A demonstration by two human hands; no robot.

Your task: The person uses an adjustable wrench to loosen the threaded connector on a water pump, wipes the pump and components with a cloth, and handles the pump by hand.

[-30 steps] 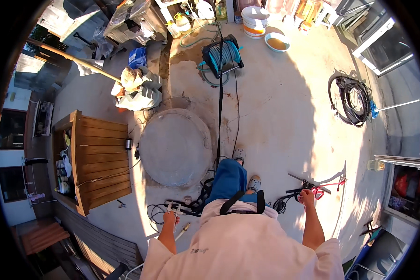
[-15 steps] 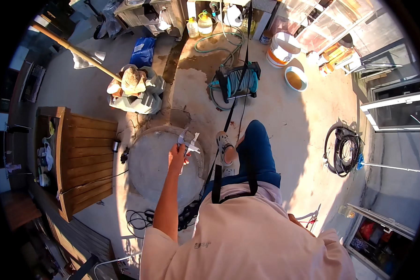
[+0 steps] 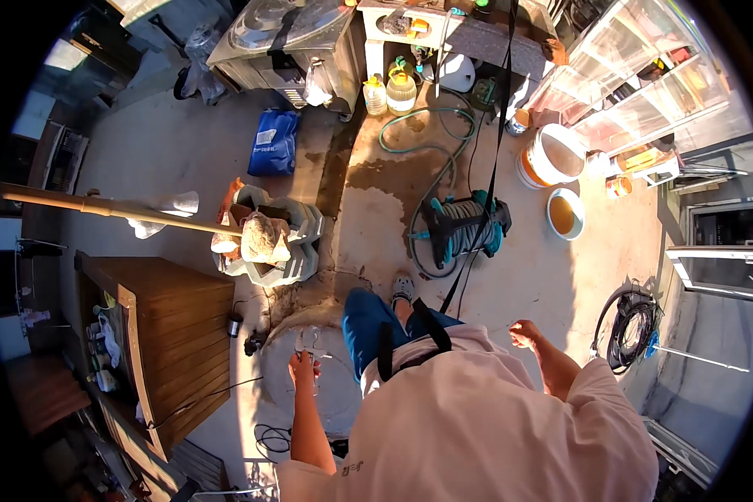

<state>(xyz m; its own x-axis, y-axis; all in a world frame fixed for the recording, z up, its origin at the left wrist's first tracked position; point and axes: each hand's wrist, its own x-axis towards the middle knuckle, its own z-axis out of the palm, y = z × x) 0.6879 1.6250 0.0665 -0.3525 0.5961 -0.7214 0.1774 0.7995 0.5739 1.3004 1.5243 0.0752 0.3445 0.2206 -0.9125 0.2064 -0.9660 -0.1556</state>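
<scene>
My left hand (image 3: 304,368) is closed around a silver metal tool (image 3: 302,341) with slim jaw-like ends. Fingers cover part of it, and its exact kind is unclear. This hand hangs above a round concrete cover (image 3: 280,400) in the floor. Out to the right, my right hand (image 3: 525,335) is raised away from my body, fingers curled in, with nothing visible in them. Bare floor lies beneath it.
A hose reel (image 3: 464,230) stands ahead, its green hose trailing back. Left are a wooden cabinet (image 3: 184,335) and a grey planter (image 3: 301,251) holding rocks and a pole. Buckets (image 3: 552,155), a basin (image 3: 566,214) and a black hose coil (image 3: 629,335) are right.
My right hand has come into view out to the right. My legs have changed stance, and the surroundings have shifted down in the picture. The left hand keeps its tool.
</scene>
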